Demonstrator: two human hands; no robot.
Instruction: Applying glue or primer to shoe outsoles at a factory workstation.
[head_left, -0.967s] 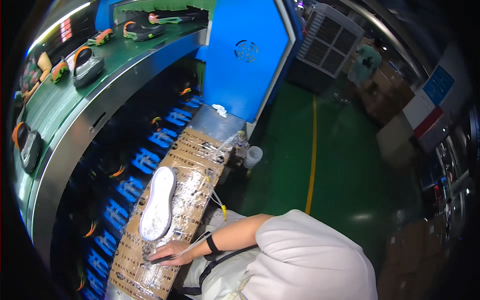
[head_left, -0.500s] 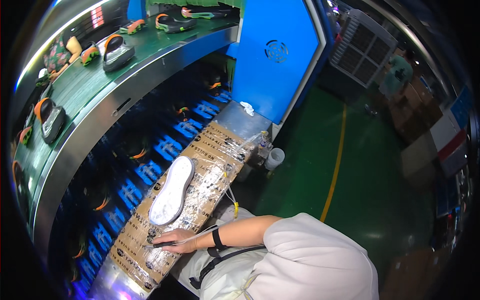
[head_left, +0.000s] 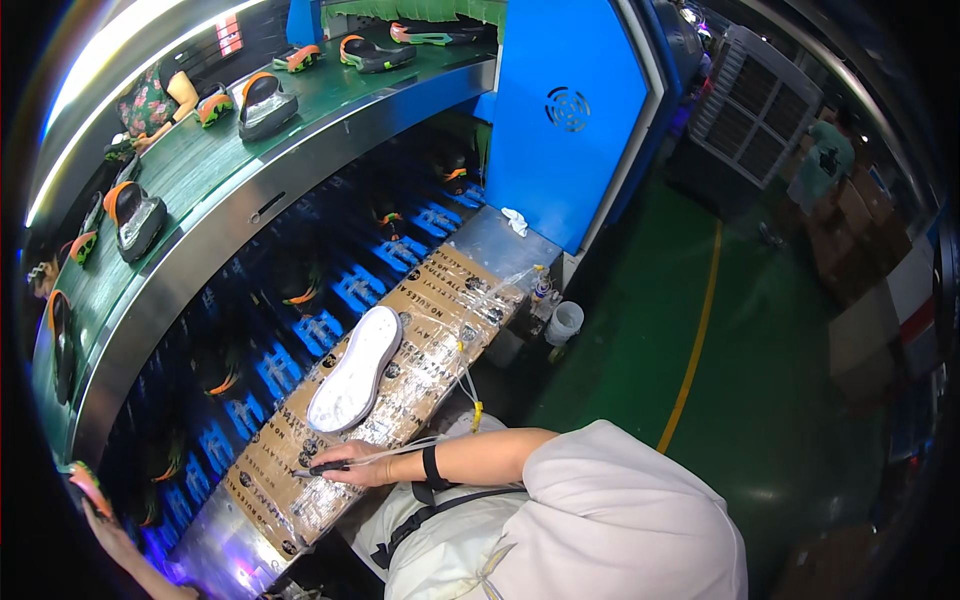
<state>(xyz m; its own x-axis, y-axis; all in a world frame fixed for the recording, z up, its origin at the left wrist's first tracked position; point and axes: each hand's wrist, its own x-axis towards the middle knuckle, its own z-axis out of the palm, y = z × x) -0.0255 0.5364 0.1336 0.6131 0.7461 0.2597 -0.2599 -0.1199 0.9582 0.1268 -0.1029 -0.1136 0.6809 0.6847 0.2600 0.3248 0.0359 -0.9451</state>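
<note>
At the far lower left my left hand (head_left: 103, 522) is closed around an orange-and-green shoe part (head_left: 90, 490), seen mostly edge-on. My right hand (head_left: 358, 464) rests low over the cardboard-covered bench (head_left: 455, 300), gripping a slim black-handled tool (head_left: 330, 467) with a thin tip. A pale tube or cord trails from this tool back along my forearm. Just beyond my right hand lies a white shoe sole (head_left: 358, 370), untouched, its raised rim facing up.
A green conveyor (head_left: 190, 150) carries several black-and-orange shoes (head_left: 135, 220). Under it stands a row of blue holders (head_left: 320, 330). A blue machine panel (head_left: 570, 60) rises at the bench's far end. A white cup (head_left: 565, 322) sits beside the bench. Another person's arm (head_left: 180, 95) shows across the conveyor.
My left hand has come into view at the lower left, holding the shoe part. The whole view has shifted somewhat. My right hand keeps the tool, with its fingers slightly turned.
</note>
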